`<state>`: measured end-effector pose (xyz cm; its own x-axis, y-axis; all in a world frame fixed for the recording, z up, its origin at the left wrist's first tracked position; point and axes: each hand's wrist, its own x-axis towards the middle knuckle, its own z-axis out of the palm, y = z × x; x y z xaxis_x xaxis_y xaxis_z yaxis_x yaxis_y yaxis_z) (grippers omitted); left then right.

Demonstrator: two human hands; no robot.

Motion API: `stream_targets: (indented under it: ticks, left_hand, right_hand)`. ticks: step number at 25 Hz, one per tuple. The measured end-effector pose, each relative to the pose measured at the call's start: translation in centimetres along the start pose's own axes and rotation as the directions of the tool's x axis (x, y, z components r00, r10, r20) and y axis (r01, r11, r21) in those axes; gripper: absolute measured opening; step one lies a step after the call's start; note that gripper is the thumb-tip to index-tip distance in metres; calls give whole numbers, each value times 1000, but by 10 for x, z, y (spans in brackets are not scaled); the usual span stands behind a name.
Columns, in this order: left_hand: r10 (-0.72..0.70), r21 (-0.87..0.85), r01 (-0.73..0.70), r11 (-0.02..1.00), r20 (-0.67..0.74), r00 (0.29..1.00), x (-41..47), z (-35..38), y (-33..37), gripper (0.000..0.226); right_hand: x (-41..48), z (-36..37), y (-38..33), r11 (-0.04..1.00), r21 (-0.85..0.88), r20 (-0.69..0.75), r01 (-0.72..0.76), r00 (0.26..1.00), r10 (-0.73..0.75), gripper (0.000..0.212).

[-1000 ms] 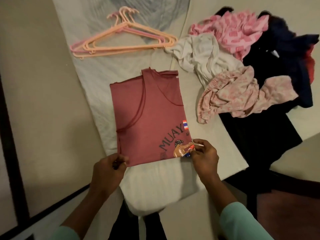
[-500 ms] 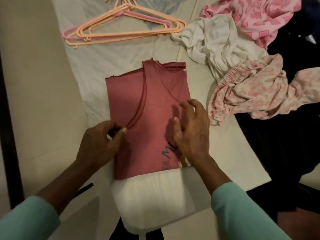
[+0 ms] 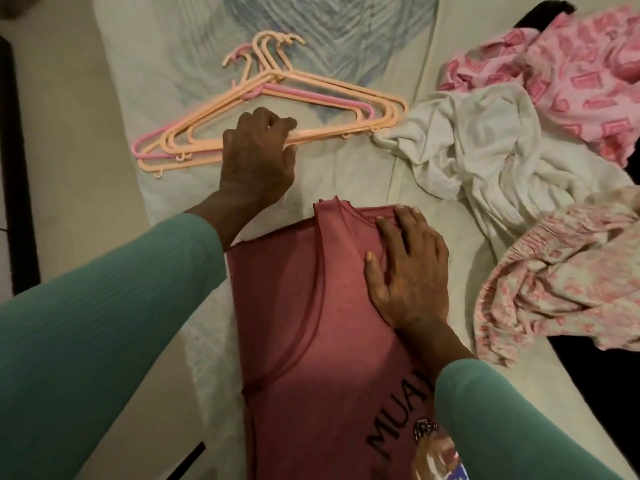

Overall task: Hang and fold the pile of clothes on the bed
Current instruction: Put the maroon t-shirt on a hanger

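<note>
Upper centre: left hand (image 3: pixel 258 161) curling round bar of hangers (image 3: pixel 329 134); right hand (image 3: pixel 408 271) pressing flat on maroon tank top (image 3: pixel 294 323). Likely starting hanging step; next, freeing single hanger.

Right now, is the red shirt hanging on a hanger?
No, the red shirt lies folded flat on the bed under the right hand, apart from the hangers.

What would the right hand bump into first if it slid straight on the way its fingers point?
The right hand lies flat on the red top. Past its edge comes sheet, then likely the right end of the hangers, beside the white garment.
</note>
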<state>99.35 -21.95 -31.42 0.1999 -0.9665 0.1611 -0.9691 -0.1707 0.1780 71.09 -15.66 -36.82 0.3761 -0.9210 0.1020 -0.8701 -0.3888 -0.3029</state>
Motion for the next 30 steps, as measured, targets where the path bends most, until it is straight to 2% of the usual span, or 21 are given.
stream_targets:
  ticks: [2,6,11,16,19,21,23,25,27,29,30]
  left_hand:
    - [39,31,-39,999,6,999,16,3,-7,26]
    - [48,-147,-58,987,-67,997,18,2,-10,12]
    - [166,-291,-196,936,-126,978,8,-5,-4,12]
    - [245,-329,-291,899,-175,954,-4,-27,13,11]
    - [265,-355,-321,878,-197,944,-44,-49,44,17]
    - [272,-385,-325,864,-188,944,-88,-56,64,19]
    - [268,-431,-306,849,-147,952,-141,-55,80,21]
    - [244,-479,-248,842,-71,967,-193,-52,92,23]
    - [235,-525,-193,829,14,972,-236,-49,102,26]
    - [230,-553,-151,820,76,970,-270,-50,110,29]
    - [224,-561,-140,816,84,971,-284,-52,115,30]
  right_hand:
    - [4,1,0,1000,-7,7,-14,1000,15,59]
    - [3,5,1,1000,4,7,-23,1000,23,60]
    - [3,7,3,1000,-5,-4,-24,1000,24,61]
    - [4,8,3,1000,6,-7,-19,1000,19,61]
    - [3,7,3,1000,27,-38,-5,999,6,57]
    - [5,8,2,991,117,-94,-63,993,74,57]
    - [5,11,2,960,221,-168,-174,963,213,58]
    - [4,8,6,905,347,-282,-245,893,350,55]
    - [1,1,15,837,494,-355,-235,825,441,47]
    - [1,-13,24,715,656,-322,-241,767,555,39]
    - [2,-18,30,594,760,-240,-264,735,634,39]
